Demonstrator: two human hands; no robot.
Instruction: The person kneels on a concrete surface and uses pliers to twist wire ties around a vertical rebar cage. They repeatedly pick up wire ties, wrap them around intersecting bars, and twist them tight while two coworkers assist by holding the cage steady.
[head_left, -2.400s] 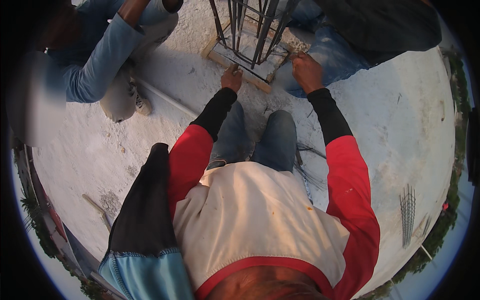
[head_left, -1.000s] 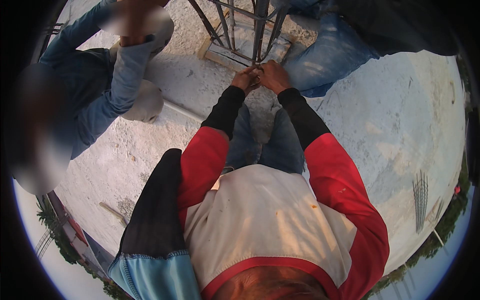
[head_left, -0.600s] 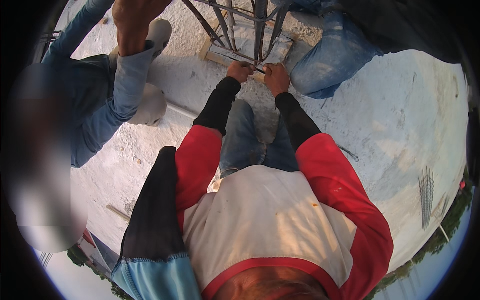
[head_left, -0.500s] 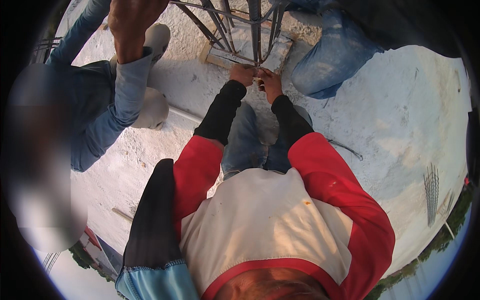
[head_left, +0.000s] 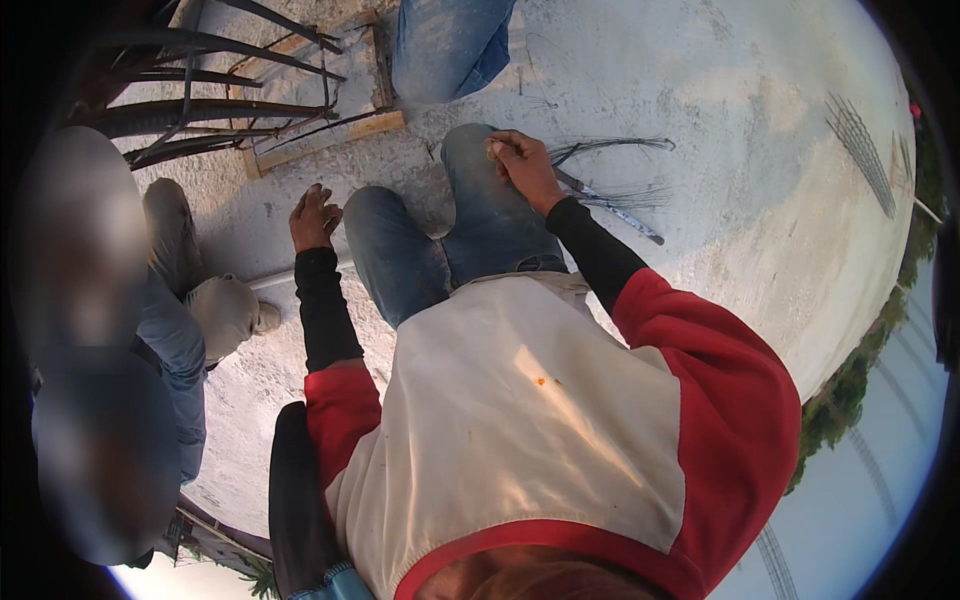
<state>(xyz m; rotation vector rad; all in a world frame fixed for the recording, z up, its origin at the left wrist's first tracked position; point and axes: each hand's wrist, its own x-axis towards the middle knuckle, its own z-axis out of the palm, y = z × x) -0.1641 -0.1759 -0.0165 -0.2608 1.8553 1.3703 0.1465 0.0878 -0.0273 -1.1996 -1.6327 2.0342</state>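
Note:
My right hand (head_left: 522, 166) is closed around a thin metal rod-like tool (head_left: 612, 212) just past my right knee (head_left: 480, 190). The tool's far end lies over loose bundles of thin dark binding wire (head_left: 612, 148) on the concrete. My left hand (head_left: 314, 216) hovers beside my left knee (head_left: 385, 235) with its fingers loosely curled and nothing visible in it. It is a short way from the wooden frame (head_left: 322, 138) at the foot of a rusty rebar cage (head_left: 200, 105). I crouch in blue jeans and a red and white top.
Another person crouches at the left, with a beige trouser leg (head_left: 205, 295) near my left arm. A second person's jeans leg (head_left: 448, 45) stands by the frame. A pale pipe (head_left: 275, 279) lies on the rough concrete slab (head_left: 740, 150). Rebar pieces (head_left: 862, 150) lie at the far right, near the slab's edge.
Both my hands were together at the foot of the rebar cage. They have since come apart: the right one has swung right to the wire bundles and the left has dropped back by my knee.

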